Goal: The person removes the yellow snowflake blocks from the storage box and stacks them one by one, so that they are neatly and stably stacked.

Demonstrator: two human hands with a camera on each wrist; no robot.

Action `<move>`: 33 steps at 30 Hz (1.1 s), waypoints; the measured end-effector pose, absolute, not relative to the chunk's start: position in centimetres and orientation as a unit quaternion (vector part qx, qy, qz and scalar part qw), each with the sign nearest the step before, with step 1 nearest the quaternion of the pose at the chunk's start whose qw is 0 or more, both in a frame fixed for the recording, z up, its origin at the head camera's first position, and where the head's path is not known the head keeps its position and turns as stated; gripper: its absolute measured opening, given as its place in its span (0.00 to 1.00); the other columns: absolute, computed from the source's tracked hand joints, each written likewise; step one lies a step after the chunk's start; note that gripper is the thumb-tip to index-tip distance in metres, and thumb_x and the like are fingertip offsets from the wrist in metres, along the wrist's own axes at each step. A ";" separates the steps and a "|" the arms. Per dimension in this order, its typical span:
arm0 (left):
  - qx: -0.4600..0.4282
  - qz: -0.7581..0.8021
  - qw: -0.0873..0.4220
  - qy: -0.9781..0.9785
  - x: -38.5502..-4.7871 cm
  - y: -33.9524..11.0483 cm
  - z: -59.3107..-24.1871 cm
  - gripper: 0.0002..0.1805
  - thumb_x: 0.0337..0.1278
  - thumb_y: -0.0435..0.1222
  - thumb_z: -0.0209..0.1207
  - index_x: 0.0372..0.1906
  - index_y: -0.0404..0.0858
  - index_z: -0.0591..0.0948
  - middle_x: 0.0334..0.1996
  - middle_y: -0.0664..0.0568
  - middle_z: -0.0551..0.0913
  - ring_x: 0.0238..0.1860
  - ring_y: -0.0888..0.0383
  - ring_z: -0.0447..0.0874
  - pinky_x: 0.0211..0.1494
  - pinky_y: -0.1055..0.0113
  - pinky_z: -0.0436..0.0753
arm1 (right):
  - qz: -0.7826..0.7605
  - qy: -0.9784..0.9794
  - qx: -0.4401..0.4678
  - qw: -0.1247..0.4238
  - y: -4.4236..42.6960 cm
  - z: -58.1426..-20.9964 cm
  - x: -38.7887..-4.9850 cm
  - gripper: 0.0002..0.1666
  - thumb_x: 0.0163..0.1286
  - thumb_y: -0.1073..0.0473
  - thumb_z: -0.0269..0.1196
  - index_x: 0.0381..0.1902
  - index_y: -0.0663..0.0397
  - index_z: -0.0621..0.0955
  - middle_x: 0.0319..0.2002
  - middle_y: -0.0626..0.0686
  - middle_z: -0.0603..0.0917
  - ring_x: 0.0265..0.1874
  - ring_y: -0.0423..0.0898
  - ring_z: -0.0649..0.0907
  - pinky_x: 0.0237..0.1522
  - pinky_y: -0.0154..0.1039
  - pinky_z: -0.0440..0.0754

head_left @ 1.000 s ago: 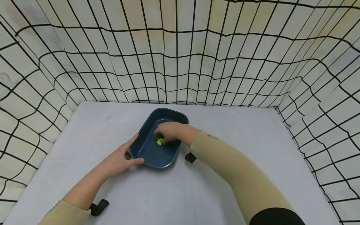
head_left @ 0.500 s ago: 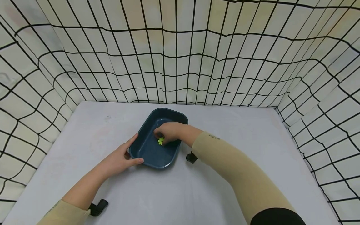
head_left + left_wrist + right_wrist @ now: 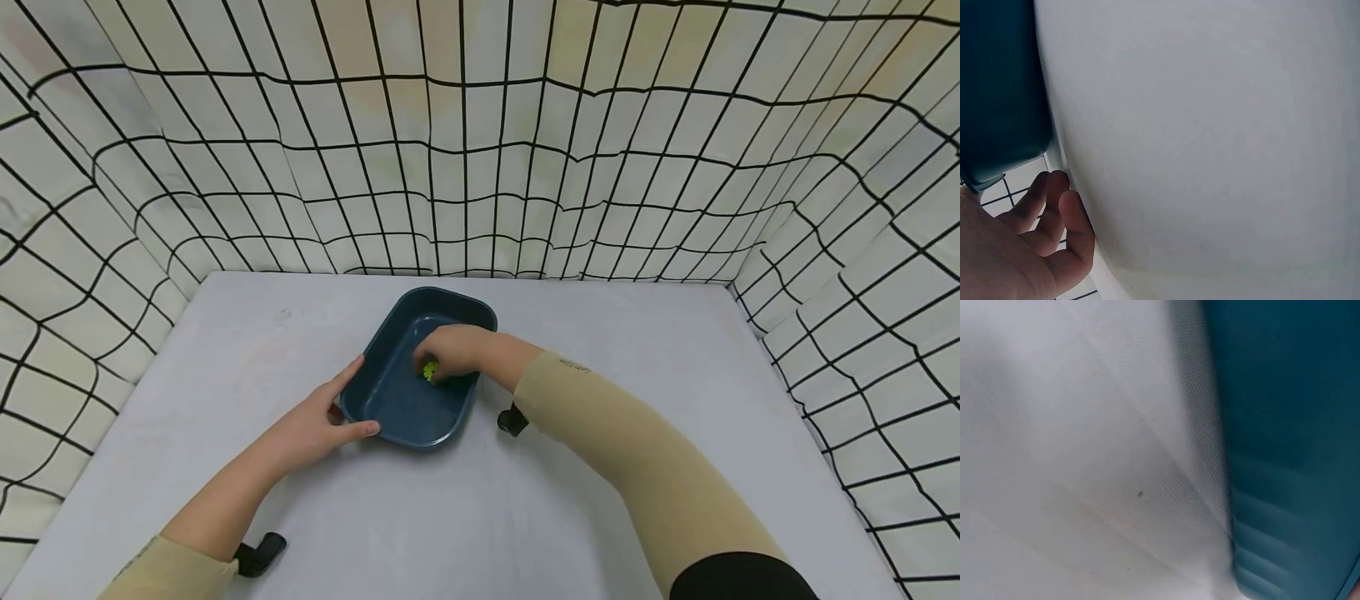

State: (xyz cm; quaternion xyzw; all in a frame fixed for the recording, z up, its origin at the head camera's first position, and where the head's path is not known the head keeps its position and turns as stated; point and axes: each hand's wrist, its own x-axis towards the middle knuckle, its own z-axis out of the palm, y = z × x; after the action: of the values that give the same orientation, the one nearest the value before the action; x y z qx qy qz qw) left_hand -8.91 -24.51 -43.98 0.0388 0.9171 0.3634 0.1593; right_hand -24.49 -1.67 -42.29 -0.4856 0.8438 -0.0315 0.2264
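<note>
A dark blue rectangular basin [image 3: 401, 417] stands at an angle on the white table. My left hand [image 3: 311, 425] holds its near left corner, thumb at the front rim and fingers along the left side. In the left wrist view the other fingers [image 3: 1077, 228] bend beside the basin wall [image 3: 1004, 87]. My right hand [image 3: 453, 352] reaches down inside the basin and grips a small yellow-green piece with a notched edge [image 3: 430, 372]. The hand hides most of that piece, so its kind is unclear. In the right wrist view the basin's outer side [image 3: 1285, 437] fills the right part.
The white-covered table [image 3: 600, 333] spreads around the basin. Black netting [image 3: 465, 154] over pale walls closes off the back and both sides. A black wrist mount [image 3: 260, 554] sticks out from the left sleeve, another [image 3: 513, 420] from the right.
The yellow-green piece has shifted slightly and turned under my right fingers, and less of it shows now. The left hand and the basin keep their places; the head view has drifted a little.
</note>
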 end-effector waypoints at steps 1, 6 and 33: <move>0.040 0.365 0.160 0.917 -8.9 -24.5 -44.0 0.58 0.55 0.60 0.65 0.81 0.55 0.40 0.70 0.35 0.59 0.48 0.48 0.74 0.41 0.59 0.75 | -0.037 0.844 -0.484 0.228 -1.6 -42.2 -24.5 0.16 0.70 0.52 0.66 0.54 0.40 0.84 0.56 0.43 0.82 0.54 0.38 0.77 0.58 0.35 0.72; 0.040 0.367 0.160 0.916 -8.9 -24.5 -43.9 0.58 0.55 0.60 0.65 0.81 0.55 0.40 0.70 0.35 0.59 0.48 0.48 0.75 0.41 0.59 0.76 | -0.072 0.846 -0.472 0.238 -1.3 -41.7 -24.6 0.12 0.70 0.54 0.66 0.51 0.39 0.85 0.51 0.42 0.82 0.48 0.39 0.78 0.53 0.34 0.74; 0.041 0.352 0.157 0.922 -9.2 -24.3 -44.0 0.59 0.55 0.60 0.65 0.81 0.54 0.40 0.69 0.34 0.60 0.49 0.48 0.75 0.45 0.55 0.75 | -0.184 0.850 -0.426 0.249 1.9 -40.1 -25.7 0.18 0.69 0.55 0.67 0.56 0.49 0.83 0.44 0.44 0.84 0.45 0.38 0.80 0.47 0.32 0.76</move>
State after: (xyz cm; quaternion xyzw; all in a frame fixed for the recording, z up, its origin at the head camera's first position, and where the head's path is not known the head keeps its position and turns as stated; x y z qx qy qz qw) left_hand -9.22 -24.32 -44.03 0.0412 0.9216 0.3523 0.1574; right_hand -25.73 1.88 -40.14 -0.4260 0.8502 -0.1839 0.2488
